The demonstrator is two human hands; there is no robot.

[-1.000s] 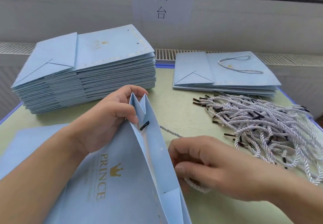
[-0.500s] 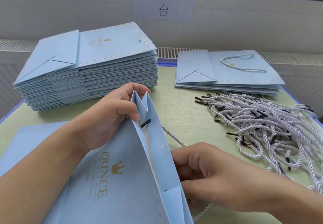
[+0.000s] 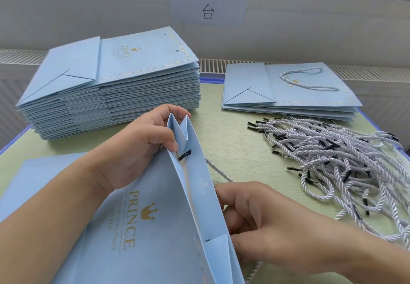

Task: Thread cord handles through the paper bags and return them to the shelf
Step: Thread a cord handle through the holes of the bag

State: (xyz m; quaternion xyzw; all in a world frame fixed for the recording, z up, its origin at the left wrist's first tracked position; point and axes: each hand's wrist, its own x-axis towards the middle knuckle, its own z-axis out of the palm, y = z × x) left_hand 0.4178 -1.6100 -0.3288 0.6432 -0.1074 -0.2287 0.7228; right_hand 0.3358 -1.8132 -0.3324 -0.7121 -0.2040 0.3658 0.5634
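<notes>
Item: paper bag (image 3: 155, 228), upright on tabletop (image 3: 244, 150). Left hand (image 3: 137, 150) pinches its top edge; right hand (image 3: 277, 224), fingers curled on cord (image 3: 218, 170) (grip partly hidden). I judge threading underway; next, feed the other end.

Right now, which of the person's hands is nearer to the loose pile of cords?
The right. The right hand sits beside the open bag, just short of the pile of cords. The left hand grips the bag's top edge on the side away from the pile.
</notes>
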